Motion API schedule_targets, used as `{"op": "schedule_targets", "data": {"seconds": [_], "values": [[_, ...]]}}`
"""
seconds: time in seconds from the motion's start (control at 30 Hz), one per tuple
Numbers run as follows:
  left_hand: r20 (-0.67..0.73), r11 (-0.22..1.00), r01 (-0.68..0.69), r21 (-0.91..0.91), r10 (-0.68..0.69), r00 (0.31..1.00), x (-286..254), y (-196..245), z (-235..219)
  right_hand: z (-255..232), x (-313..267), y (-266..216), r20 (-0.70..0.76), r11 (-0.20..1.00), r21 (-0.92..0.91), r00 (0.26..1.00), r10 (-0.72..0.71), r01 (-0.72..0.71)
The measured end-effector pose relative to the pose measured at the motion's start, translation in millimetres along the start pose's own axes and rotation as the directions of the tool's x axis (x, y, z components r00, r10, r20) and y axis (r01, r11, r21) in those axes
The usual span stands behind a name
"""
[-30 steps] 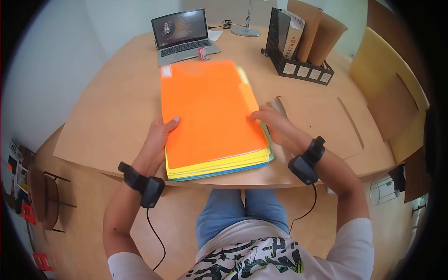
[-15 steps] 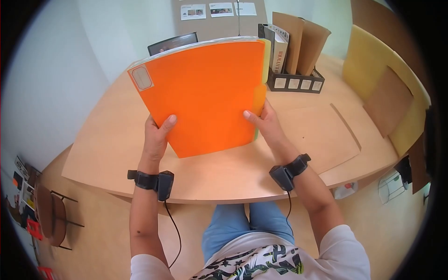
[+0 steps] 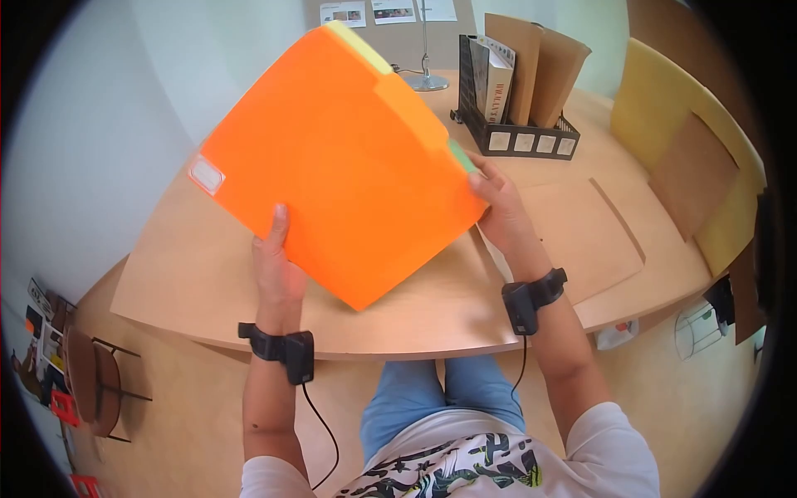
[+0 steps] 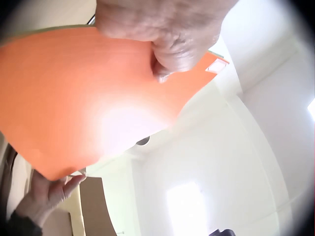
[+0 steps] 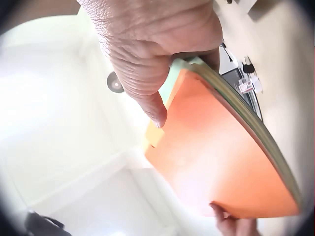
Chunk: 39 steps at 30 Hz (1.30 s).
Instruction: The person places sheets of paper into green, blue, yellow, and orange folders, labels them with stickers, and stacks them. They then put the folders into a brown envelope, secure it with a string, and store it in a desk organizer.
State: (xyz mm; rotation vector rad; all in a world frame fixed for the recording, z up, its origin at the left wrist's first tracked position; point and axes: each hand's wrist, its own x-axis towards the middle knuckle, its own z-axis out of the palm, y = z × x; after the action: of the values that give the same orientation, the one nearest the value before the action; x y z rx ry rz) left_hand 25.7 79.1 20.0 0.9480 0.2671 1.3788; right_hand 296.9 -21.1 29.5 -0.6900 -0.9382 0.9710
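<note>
In the head view a stack of coloured folders is held up over the table, tilted so that one corner points down. An orange folder faces me, with a white label at its left corner and yellow and green tabs along the upper right edge. My left hand grips the lower left edge, thumb on the orange face. At the right corner my right hand pinches the stack, thumb in front. The right wrist view shows the stack's layered green edges.
A black desk file holder with a book and brown cardboard files stands at the back right. A flat brown cardboard sheet lies on the table's right side. Behind the folders is a lamp base. A laptop shows in the right wrist view.
The stack rose from low over the table to upright, then turned counterclockwise so its label corner swung left and down. Both hands kept hold, the right moving outward. The laptop became hidden in the head view.
</note>
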Motion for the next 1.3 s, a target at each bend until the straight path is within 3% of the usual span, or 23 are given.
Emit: {"op": "schedule_targets", "data": {"seconds": [0.03, 0.13, 0.2, 0.27, 0.37, 0.47, 0.57, 0.67, 0.7, 0.8, 0.9, 0.93, 0.97, 1.03, 1.13, 1.17, 1.3], "values": [[-0.030, 0.998, 0.022, -0.062, -0.024, 0.999, -5.4, -5.1, 1.7, -0.2, 0.0, -1.6, -0.015, 0.992, 0.129, 1.000, 0.015, -0.013], [-0.088, 0.961, 0.110, -0.255, -0.136, 0.987, -21.8, -15.1, 11.7, -1.7, -5.5, 17.3, 0.072, 0.952, 0.284, 0.993, 0.096, -0.112], [-0.118, 0.931, 0.142, -0.335, -0.192, 0.974, -32.0, -23.9, 21.2, 13.1, -18.0, 26.1, 0.182, 0.974, 0.173, 0.977, 0.114, -0.145], [-0.152, 0.919, 0.142, -0.368, -0.210, 0.966, -42.4, -32.5, 26.3, 42.7, -33.2, 30.8, 0.127, 0.997, -0.058, 0.990, 0.059, -0.051], [-0.118, 0.969, 0.163, -0.186, -0.187, 0.975, -56.1, -34.0, 19.7, 39.4, -46.4, 15.7, 0.041, 0.997, -0.019, 0.996, 0.073, -0.072], [0.158, 0.895, 0.178, -0.409, -0.123, 0.980, -64.5, -17.9, -37.7, 17.3, -53.5, -21.9, 0.003, 0.988, -0.079, 0.991, 0.131, -0.130], [0.399, 0.905, 0.296, -0.305, -0.161, 0.903, -49.1, 25.8, -30.0, -7.1, -57.6, -49.1, -0.003, 0.974, -0.095, 0.978, 0.207, -0.206], [0.470, 0.897, 0.435, -0.082, -0.350, 0.810, -35.2, 30.5, -47.7, -15.1, -55.6, -57.7, 0.015, 0.946, -0.151, 0.956, 0.292, -0.286], [0.355, 0.899, 0.421, 0.118, -0.434, 0.828, -33.9, 26.5, -55.7, -16.0, -55.5, -55.0, 0.010, 0.935, -0.177, 0.949, 0.315, -0.309], [0.127, 0.807, 0.568, 0.159, -0.588, 0.799, -47.0, 11.7, -28.0, -24.0, -53.1, -46.0, -0.013, 0.883, -0.302, 0.928, 0.373, -0.360], [-0.003, 0.736, 0.669, -0.106, -0.673, 0.740, -61.7, 15.6, -30.9, -51.1, -41.5, -54.3, -0.004, 0.883, -0.350, 0.943, 0.333, -0.314], [-0.031, 0.780, 0.621, -0.082, -0.624, 0.781, -65.7, 17.0, -31.0, -61.9, -37.3, -57.8, 0.009, 0.892, -0.353, 0.952, 0.307, -0.284], [-0.056, 0.823, 0.565, -0.056, -0.567, 0.821, -69.1, 19.5, -31.1, -68.7, -33.5, -62.0, -0.091, 0.733, -0.628, 0.960, 0.264, -0.262], [-0.091, 0.866, 0.498, -0.051, -0.501, 0.861, -70.6, 23.2, -37.7, -73.4, -29.1, -66.8, -0.210, 0.196, -0.953, 0.971, 0.117, -0.230], [-0.104, 0.875, 0.471, -0.108, -0.482, 0.870, -63.0, 27.9, -51.3, -78.3, -29.7, -48.7, -0.209, -0.356, -0.925, 0.958, 0.195, -0.130], [-0.094, 0.874, 0.471, -0.119, -0.483, 0.871, -60.7, 27.5, -55.5, -83.1, -32.7, -39.7, -0.156, -0.378, -0.923, 0.969, 0.194, -0.073], [-0.114, 0.845, 0.509, -0.165, -0.529, 0.841, -61.8, 11.2, -47.1, -83.6, -31.2, -25.3, -0.161, -0.392, -0.920, 0.938, 0.306, -0.030]]}}
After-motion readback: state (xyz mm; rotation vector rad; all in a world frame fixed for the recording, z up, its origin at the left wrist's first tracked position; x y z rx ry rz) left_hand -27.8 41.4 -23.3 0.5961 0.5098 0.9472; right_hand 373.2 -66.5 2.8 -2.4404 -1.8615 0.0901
